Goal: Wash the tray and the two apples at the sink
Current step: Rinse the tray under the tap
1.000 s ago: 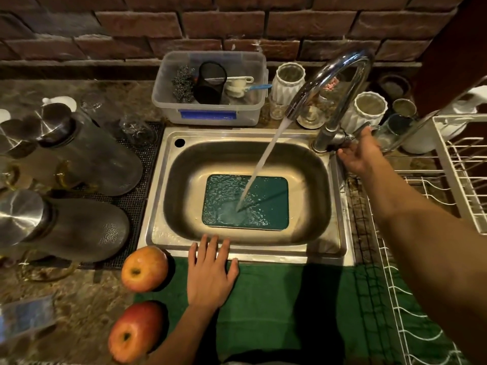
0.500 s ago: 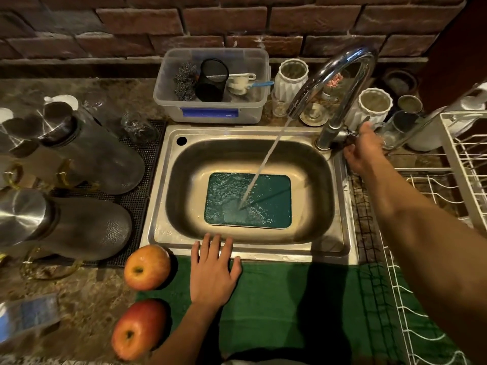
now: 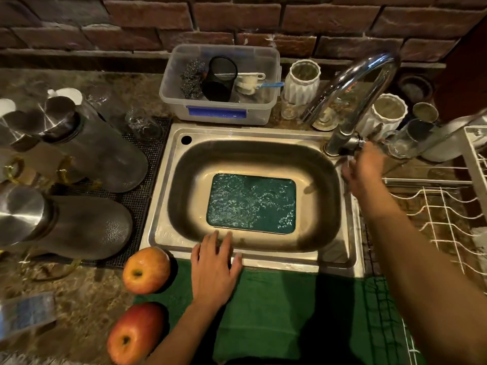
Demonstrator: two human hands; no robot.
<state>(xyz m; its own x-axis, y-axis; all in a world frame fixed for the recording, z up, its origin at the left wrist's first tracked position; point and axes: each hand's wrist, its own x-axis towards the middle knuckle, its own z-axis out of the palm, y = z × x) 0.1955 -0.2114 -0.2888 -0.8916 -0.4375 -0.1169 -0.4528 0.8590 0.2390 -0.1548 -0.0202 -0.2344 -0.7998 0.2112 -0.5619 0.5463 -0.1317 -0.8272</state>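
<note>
Now that the stream seen a second ago has stopped, the tray lies wet in the sink. Your right hand is at the tap, its grip unclear; your left hand rests flat-fingered on the sink's near rim, both apples unwashed beside it.

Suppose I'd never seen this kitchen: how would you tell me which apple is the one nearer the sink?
Find the steel sink set in the counter, then look just off its front left corner. That apple sits beside the green towel, yellow-orange with a red blush. The other apple lies nearer the viewer and is much redder.
</note>
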